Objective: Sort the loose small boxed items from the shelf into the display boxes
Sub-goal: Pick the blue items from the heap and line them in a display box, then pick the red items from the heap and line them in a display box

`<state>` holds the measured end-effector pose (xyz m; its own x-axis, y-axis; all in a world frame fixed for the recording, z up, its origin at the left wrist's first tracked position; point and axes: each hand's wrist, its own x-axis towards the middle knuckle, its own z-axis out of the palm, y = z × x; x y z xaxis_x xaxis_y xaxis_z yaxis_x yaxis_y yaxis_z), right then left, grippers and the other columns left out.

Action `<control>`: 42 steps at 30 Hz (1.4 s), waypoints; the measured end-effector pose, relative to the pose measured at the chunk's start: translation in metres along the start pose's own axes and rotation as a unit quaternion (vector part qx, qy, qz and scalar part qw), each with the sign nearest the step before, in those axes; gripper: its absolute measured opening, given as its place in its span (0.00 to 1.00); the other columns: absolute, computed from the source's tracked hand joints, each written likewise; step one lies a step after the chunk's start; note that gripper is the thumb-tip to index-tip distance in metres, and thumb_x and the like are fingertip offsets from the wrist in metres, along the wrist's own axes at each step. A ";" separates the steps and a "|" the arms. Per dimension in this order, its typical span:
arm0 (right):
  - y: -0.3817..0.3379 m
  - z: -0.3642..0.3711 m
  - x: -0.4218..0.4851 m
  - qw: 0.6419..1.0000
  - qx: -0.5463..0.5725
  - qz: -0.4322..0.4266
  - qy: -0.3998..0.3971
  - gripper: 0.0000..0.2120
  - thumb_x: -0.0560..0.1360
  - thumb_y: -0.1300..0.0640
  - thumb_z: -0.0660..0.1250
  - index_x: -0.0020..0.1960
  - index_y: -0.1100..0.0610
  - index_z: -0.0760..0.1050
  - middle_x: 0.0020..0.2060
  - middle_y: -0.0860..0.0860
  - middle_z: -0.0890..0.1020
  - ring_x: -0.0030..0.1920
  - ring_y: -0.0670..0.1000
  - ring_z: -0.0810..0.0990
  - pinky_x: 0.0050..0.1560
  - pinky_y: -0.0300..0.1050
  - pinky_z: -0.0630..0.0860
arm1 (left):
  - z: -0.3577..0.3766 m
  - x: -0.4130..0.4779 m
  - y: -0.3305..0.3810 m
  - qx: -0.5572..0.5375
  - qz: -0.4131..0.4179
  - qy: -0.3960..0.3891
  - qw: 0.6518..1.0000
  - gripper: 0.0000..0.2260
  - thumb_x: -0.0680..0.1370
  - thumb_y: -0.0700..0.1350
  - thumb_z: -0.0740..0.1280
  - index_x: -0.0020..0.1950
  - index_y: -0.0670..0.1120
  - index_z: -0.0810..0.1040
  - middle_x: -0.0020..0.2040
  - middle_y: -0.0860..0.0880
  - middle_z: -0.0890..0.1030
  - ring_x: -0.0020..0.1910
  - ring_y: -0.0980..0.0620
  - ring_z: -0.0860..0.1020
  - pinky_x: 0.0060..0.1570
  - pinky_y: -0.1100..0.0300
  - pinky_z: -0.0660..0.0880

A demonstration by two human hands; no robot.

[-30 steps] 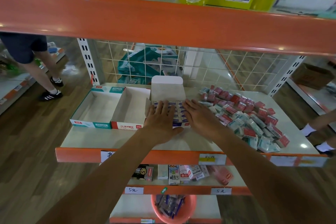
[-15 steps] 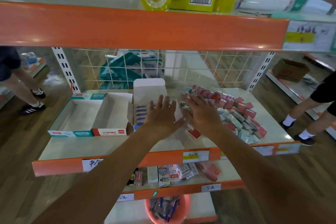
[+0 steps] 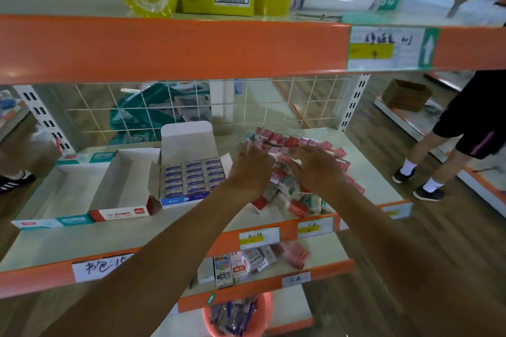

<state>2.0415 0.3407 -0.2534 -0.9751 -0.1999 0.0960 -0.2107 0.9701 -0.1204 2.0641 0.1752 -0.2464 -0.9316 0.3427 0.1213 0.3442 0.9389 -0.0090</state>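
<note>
Loose small boxes [image 3: 298,206] lie piled on shelf [image 3: 137,238], R side, just beside full display box [image 3: 191,176]. L hand [image 3: 253,169] & R hand [image 3: 315,168] rest on pile, side by side, fingers stretched out flat.

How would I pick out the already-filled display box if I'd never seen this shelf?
Find the middle orange-edged shelf backed by a wire grid. Three display boxes stand in a row on its left half; the filled display box is the rightmost, next to the loose pile. Unlike its two empty neighbours, it holds neat rows of blue-labelled packs and a white lid standing upright.
</note>
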 end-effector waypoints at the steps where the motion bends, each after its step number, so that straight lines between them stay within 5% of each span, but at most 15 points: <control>1: 0.001 0.000 0.003 1.000 0.003 0.001 -0.004 0.19 0.80 0.42 0.56 0.65 0.49 0.74 0.63 0.51 0.78 0.64 0.55 0.75 0.66 0.54 0.69 | 0.000 0.002 0.001 0.002 0.016 0.001 1.000 0.14 0.79 0.42 0.62 0.65 0.46 0.75 0.66 0.44 0.75 0.68 0.42 0.67 0.70 0.47 0.62; 3: 0.001 -0.002 0.006 1.000 0.009 0.000 -0.008 0.18 0.79 0.42 0.58 0.62 0.51 0.76 0.57 0.52 0.81 0.58 0.56 0.78 0.59 0.55 0.74 | 0.003 0.005 0.000 -0.014 0.038 -0.014 0.999 0.13 0.79 0.41 0.61 0.63 0.47 0.77 0.62 0.47 0.78 0.67 0.42 0.70 0.69 0.45 0.63; 8: -0.004 -0.002 0.013 0.999 0.028 -0.028 -0.003 0.13 0.77 0.46 0.65 0.52 0.54 0.78 0.46 0.53 0.83 0.47 0.55 0.80 0.48 0.50 0.78 | 0.000 0.000 -0.003 -0.078 0.040 -0.075 0.993 0.16 0.74 0.42 0.63 0.61 0.50 0.78 0.50 0.48 0.80 0.51 0.47 0.78 0.48 0.54 0.77; 16: -0.005 -0.002 0.019 0.998 0.062 -0.027 0.008 0.07 0.74 0.54 0.70 0.50 0.55 0.76 0.44 0.52 0.80 0.46 0.54 0.79 0.47 0.47 0.76 | -0.001 0.000 -0.008 -0.101 0.042 -0.038 0.993 0.13 0.76 0.48 0.67 0.60 0.48 0.78 0.53 0.49 0.80 0.54 0.48 0.78 0.52 0.56 0.74; 22: -0.008 -0.007 0.019 0.987 0.113 -0.086 0.072 0.07 0.72 0.57 0.69 0.49 0.57 0.75 0.39 0.52 0.77 0.40 0.53 0.76 0.38 0.45 0.71 | -0.015 -0.006 -0.018 -0.173 0.039 0.070 0.982 0.10 0.76 0.46 0.67 0.55 0.44 0.75 0.48 0.49 0.75 0.45 0.50 0.77 0.43 0.63 0.73; 30: -0.043 -0.008 0.018 0.960 0.239 -0.123 0.074 0.07 0.76 0.61 0.65 0.50 0.64 0.78 0.39 0.55 0.81 0.38 0.53 0.78 0.37 0.40 0.74 | -0.023 -0.031 -0.053 -0.228 -0.067 0.071 0.969 0.12 0.81 0.49 0.60 0.55 0.43 0.78 0.47 0.46 0.76 0.44 0.50 0.75 0.44 0.65 0.68; 33: -0.061 -0.004 0.022 0.960 0.241 -0.121 0.066 0.09 0.79 0.60 0.61 0.47 0.64 0.77 0.35 0.56 0.79 0.33 0.54 0.78 0.35 0.46 0.75 | -0.025 -0.045 -0.069 -0.280 -0.115 0.047 0.952 0.13 0.82 0.49 0.59 0.57 0.43 0.79 0.51 0.46 0.80 0.45 0.53 0.74 0.46 0.65 0.68; 37: -0.088 -0.001 0.020 0.955 0.265 -0.132 0.027 0.10 0.81 0.58 0.59 0.58 0.59 0.76 0.42 0.50 0.78 0.39 0.50 0.79 0.40 0.48 0.78 | -0.026 -0.062 -0.092 -0.367 -0.190 0.046 0.910 0.09 0.82 0.47 0.58 0.54 0.46 0.77 0.54 0.47 0.80 0.40 0.55 0.78 0.38 0.70 0.73; 42: -0.121 -0.004 0.018 0.935 0.326 -0.141 0.007 0.10 0.81 0.61 0.60 0.58 0.58 0.77 0.37 0.42 0.77 0.34 0.42 0.79 0.35 0.36 0.78 | -0.033 -0.079 -0.117 -0.442 -0.232 0.065 0.864 0.08 0.83 0.43 0.57 0.55 0.48 0.76 0.53 0.50 0.79 0.36 0.54 0.82 0.31 0.70 0.76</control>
<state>2.0499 0.2201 -0.2334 -0.8744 -0.4288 0.2271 -0.4611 0.5883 -0.6643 2.1018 0.0370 -0.2217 -0.9920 -0.1248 0.0193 -0.0546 0.5620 0.8253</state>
